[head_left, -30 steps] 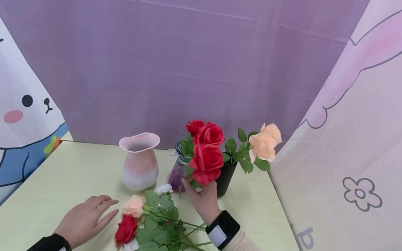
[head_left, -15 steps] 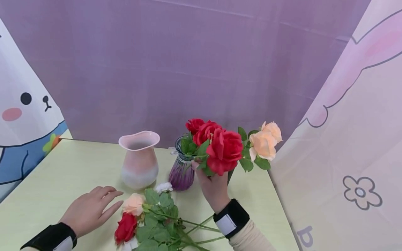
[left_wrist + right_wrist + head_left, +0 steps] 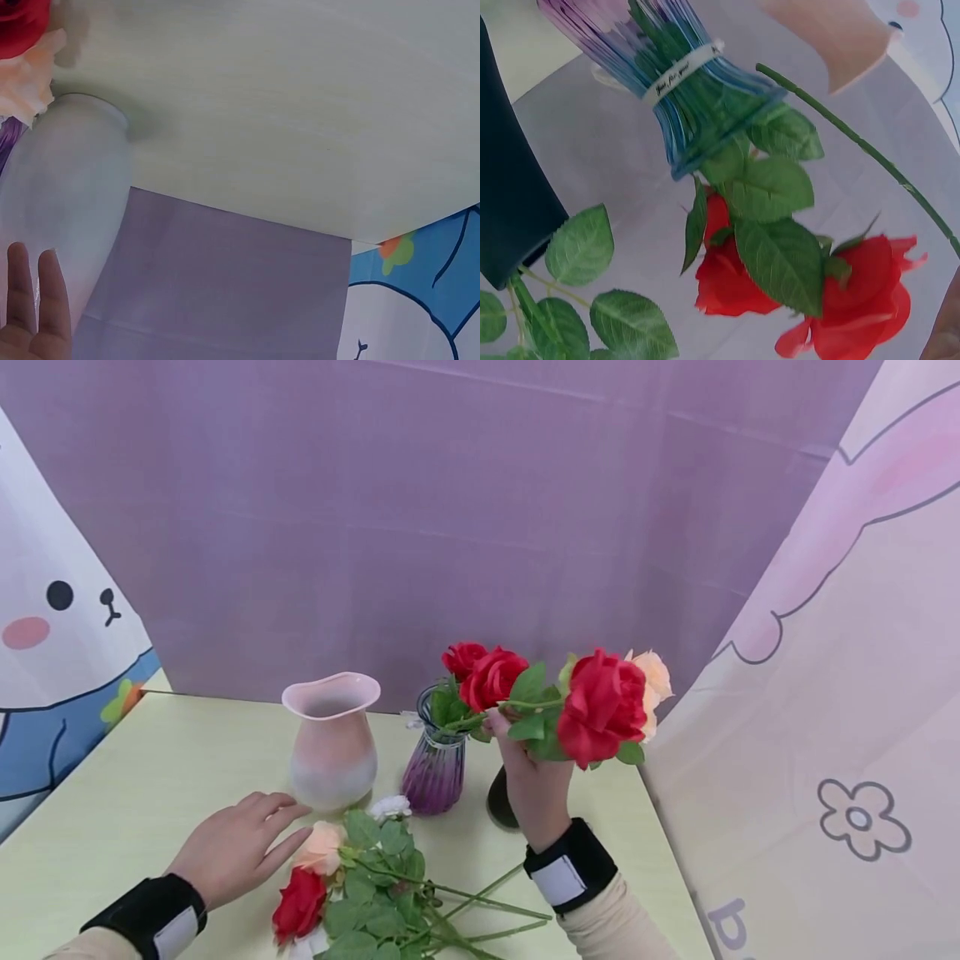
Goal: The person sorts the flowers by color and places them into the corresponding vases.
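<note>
My right hand (image 3: 540,793) pinches a red rose (image 3: 603,710) close below its bloom, raised above the table. Its bare green stem (image 3: 855,142) points left, with the cut end near the mouth of a purple-blue glass vase (image 3: 433,777); I cannot tell whether it touches. Two red roses (image 3: 491,678) stand in that vase. Behind my right hand are a black pot (image 3: 501,800) and peach roses (image 3: 654,687), partly covered by the held bloom. My left hand (image 3: 236,847) hovers with relaxed fingers beside the pink-white vase (image 3: 333,760), holding nothing.
In front lies a pile of flowers: a peach rose (image 3: 321,847), a red rose (image 3: 300,906), a white flower (image 3: 391,807) and leafy stems (image 3: 386,885). A purple cloth (image 3: 480,527) hangs behind the table (image 3: 187,752). Printed cloth (image 3: 840,710) borders the right side.
My right hand has moved right and slightly up with the red rose, swinging its bloom in front of the peach roses. The left hand has shifted a little right, towards the pink-white vase.
</note>
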A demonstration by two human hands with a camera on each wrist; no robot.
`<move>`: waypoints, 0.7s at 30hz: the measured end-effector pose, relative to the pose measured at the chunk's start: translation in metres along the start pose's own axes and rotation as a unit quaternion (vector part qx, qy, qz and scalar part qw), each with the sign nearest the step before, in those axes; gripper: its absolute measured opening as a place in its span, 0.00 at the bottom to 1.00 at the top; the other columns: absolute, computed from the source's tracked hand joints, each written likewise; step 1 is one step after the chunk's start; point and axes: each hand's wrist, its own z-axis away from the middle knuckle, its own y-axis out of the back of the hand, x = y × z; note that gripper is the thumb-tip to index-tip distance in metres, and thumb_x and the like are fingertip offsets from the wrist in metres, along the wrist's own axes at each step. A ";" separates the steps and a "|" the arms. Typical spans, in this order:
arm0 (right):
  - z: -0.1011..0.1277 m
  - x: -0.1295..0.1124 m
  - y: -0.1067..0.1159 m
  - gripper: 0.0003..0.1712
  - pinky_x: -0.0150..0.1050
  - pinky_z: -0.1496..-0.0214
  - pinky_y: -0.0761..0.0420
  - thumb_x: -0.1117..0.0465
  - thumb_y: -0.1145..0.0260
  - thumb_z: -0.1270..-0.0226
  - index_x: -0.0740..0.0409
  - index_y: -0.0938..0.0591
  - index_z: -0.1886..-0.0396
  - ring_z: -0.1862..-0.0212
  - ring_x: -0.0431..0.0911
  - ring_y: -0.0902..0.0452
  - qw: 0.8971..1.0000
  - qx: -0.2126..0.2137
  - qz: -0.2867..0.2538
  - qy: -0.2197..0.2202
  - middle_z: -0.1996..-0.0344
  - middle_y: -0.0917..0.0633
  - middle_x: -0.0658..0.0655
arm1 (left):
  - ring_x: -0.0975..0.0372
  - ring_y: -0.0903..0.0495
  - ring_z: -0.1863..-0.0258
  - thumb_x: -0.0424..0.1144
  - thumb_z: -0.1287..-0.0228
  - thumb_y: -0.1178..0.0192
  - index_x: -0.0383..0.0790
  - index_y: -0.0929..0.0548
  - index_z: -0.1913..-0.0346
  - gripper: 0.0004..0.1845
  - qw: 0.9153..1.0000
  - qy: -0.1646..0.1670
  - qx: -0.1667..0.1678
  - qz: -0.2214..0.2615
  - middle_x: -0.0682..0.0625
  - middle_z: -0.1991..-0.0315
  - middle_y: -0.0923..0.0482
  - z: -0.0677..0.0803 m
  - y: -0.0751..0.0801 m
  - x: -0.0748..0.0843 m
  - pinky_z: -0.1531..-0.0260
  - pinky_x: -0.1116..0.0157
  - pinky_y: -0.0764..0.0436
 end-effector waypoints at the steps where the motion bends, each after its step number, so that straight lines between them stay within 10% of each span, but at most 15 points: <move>1: -0.001 0.006 0.003 0.10 0.54 0.53 0.14 0.70 0.33 0.35 0.65 0.18 0.54 0.63 0.59 0.14 1.000 0.004 -0.002 0.011 0.64 0.15 0.67 | 0.60 0.27 0.42 0.81 0.45 0.52 0.89 0.44 0.34 0.34 1.000 -0.003 0.003 0.003 0.67 0.38 0.32 -0.002 0.000 0.002 0.54 0.38 0.20; 14: 0.001 0.061 0.033 0.20 0.60 0.54 0.15 0.84 0.42 0.39 0.79 0.29 0.46 0.61 0.66 0.16 0.991 0.050 -0.111 0.054 0.57 0.20 0.79 | 0.61 0.26 0.41 0.78 0.41 0.51 0.88 0.44 0.33 0.33 0.999 -0.024 0.009 0.031 0.67 0.38 0.31 -0.014 -0.001 0.033 0.54 0.42 0.18; 21: 0.008 0.058 0.030 0.15 0.63 0.50 0.18 0.74 0.36 0.35 0.71 0.23 0.49 0.59 0.69 0.18 0.997 0.058 -0.047 0.021 0.60 0.19 0.76 | 0.64 0.28 0.41 0.75 0.39 0.49 0.87 0.43 0.32 0.32 0.998 -0.040 0.010 0.053 0.71 0.38 0.34 -0.006 -0.018 0.045 0.55 0.46 0.17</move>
